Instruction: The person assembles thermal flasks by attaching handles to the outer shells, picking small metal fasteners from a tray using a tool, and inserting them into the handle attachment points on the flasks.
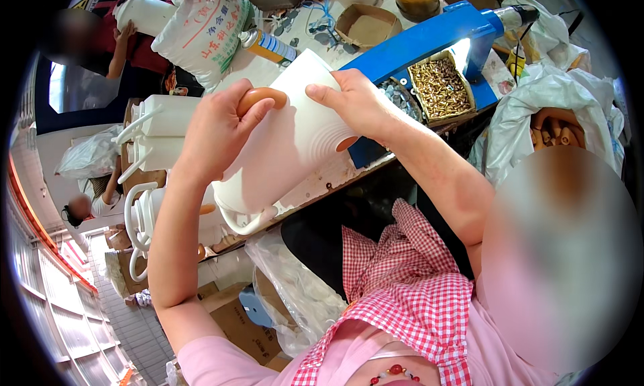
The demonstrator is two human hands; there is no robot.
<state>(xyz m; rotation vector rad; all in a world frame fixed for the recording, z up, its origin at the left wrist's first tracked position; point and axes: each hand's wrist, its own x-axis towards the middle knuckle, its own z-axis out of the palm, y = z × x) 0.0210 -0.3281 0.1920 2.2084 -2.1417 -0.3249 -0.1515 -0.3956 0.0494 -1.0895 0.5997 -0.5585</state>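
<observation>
My left hand is closed around a brown curved handle at the side of a white plastic container. The container lies tilted across the bench's front edge, with ridged rings near one end. My right hand grips its upper right part, with the thumb on the outer wall and the other fingers mostly hidden. A second brown piece shows by the rings, below my right wrist. At the container's lower end is a white curved bar.
A blue machine stands right of the container, with a tray of brass-coloured fasteners beside it. Further right, a white bag holds brown handles. Behind are a spray can and a white sack. More white containers and two people are at left.
</observation>
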